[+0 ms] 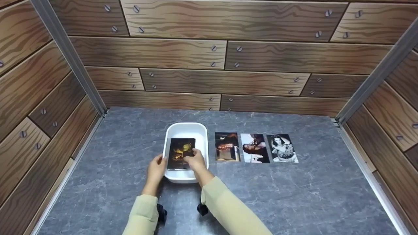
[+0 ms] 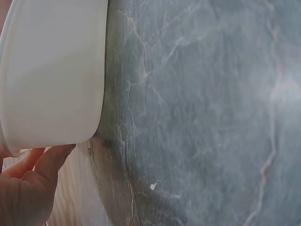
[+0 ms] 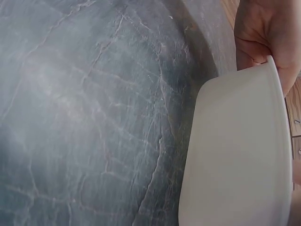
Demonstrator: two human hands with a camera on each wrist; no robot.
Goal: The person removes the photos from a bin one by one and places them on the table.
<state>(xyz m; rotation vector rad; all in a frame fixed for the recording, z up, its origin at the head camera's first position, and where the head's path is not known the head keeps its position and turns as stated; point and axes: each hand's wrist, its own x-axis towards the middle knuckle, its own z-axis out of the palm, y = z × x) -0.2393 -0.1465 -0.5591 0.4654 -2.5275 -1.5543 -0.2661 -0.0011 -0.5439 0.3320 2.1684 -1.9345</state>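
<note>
A white plastic tray (image 1: 185,130) with rounded corners stands on the grey surface, and a dark photo card (image 1: 178,150) with a yellow-gold picture lies inside it. Cards under the top one cannot be made out clearly. At the tray's left side my left hand (image 1: 156,169) grips the rim; in the left wrist view its fingers (image 2: 51,162) lie against the tray's outer wall. My right hand (image 1: 197,162) reaches over the right rim and pinches the photo card at its right edge. The right wrist view hides these fingertips behind the tray wall (image 3: 237,150).
Three photo cards lie in a row right of the tray: a reddish-brown one (image 1: 227,147), one with a dark-haired person (image 1: 254,148) and a black-and-white portrait (image 1: 282,148). Wood-patterned panels (image 1: 183,55) enclose the grey marbled surface (image 1: 313,195) at the back and sides.
</note>
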